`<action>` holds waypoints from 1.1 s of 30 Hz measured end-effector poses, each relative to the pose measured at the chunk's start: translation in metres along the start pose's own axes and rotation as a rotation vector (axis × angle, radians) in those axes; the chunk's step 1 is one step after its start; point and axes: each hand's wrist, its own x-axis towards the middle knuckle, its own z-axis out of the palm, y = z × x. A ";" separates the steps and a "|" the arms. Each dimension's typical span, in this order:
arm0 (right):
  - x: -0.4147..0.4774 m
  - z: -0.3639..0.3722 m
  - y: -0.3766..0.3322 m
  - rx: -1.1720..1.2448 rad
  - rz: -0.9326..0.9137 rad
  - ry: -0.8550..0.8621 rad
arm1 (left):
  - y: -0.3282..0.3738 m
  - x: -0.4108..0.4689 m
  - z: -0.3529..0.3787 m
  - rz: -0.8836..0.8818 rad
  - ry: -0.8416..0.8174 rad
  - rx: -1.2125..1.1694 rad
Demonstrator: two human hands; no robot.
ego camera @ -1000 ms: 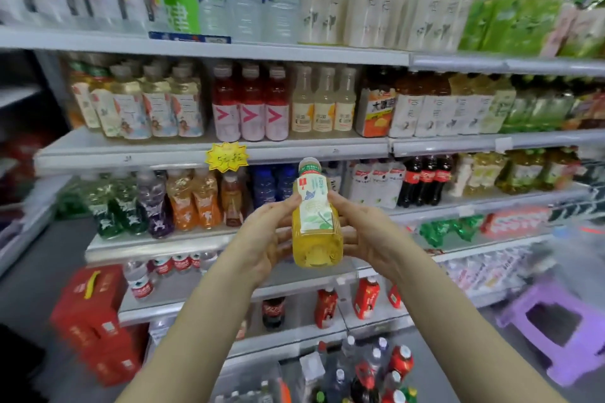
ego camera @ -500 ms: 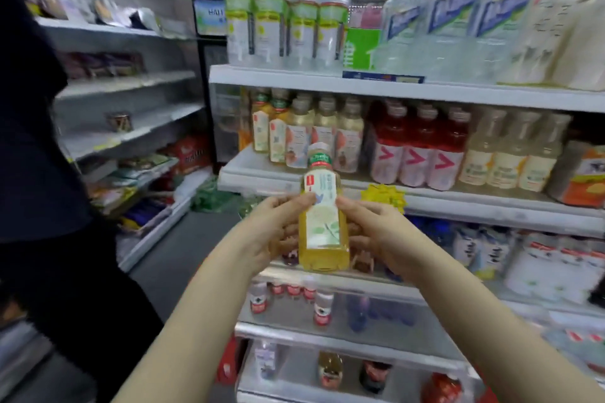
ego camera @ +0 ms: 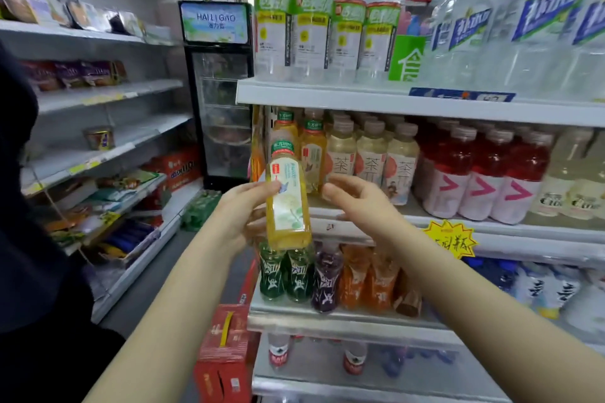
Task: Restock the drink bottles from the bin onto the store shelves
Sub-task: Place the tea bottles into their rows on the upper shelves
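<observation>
My left hand (ego camera: 242, 213) grips a yellow tea bottle (ego camera: 286, 199) with a green cap and a white-green label, holding it upright in front of the second shelf (ego camera: 393, 216). Matching yellow bottles (ego camera: 312, 154) stand at the left end of that shelf, just behind the held one. My right hand (ego camera: 357, 203) hovers a little to the right of the bottle, fingers relaxed and apart from it. The bin is not in view.
Peach tea bottles (ego camera: 371, 154) and red drinks (ego camera: 484, 173) fill the same shelf to the right. Large water bottles (ego camera: 327, 29) stand on the top shelf. Green, purple and orange drinks (ego camera: 327, 275) sit below. Red cartons (ego camera: 222, 350) stand on the floor. A black drinks fridge (ego camera: 219, 91) stands behind.
The view swung left toward the shelf's left end. My right hand let go of the bottle and moved off to the right. The bottle rose closer to the matching yellow bottles.
</observation>
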 end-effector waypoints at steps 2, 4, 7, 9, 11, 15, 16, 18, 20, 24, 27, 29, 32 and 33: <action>0.017 -0.001 0.002 -0.209 -0.084 0.093 | 0.003 0.022 -0.010 0.038 0.015 0.033; 0.032 -0.001 0.006 -0.350 -0.125 0.158 | 0.006 0.042 -0.018 0.088 0.025 0.113; 0.053 0.000 0.016 -0.559 -0.160 0.266 | 0.009 0.069 -0.023 0.151 0.024 0.159; 0.065 0.000 0.026 -0.731 -0.188 0.327 | 0.007 0.085 -0.024 0.182 0.013 0.145; 0.075 0.001 0.034 -0.866 -0.231 0.376 | 0.003 0.099 -0.024 0.215 0.007 0.134; 0.089 0.004 0.050 -0.948 -0.281 0.478 | -0.006 0.122 -0.020 0.273 0.007 0.088; 0.091 0.004 0.054 -0.958 -0.292 0.495 | -0.008 0.127 -0.021 0.305 -0.003 0.088; 0.093 0.005 0.060 -0.982 -0.339 0.534 | -0.010 0.138 -0.021 0.362 -0.023 0.111; 0.095 0.005 0.064 -0.990 -0.378 0.568 | -0.011 0.147 -0.022 0.387 -0.027 0.153; 0.099 0.002 0.070 -0.984 -0.448 0.605 | -0.017 0.155 -0.016 0.395 -0.040 0.162; 0.101 0.000 0.074 -0.979 -0.493 0.603 | -0.021 0.161 -0.014 0.400 -0.066 0.169; 0.101 0.000 0.075 -0.979 -0.496 0.613 | -0.023 0.164 -0.014 0.415 -0.081 0.185; 0.102 0.002 0.076 -0.993 -0.487 0.620 | -0.023 0.168 -0.013 0.431 -0.081 0.224; 0.102 0.002 0.076 -0.994 -0.489 0.619 | -0.023 0.169 -0.012 0.437 -0.071 0.242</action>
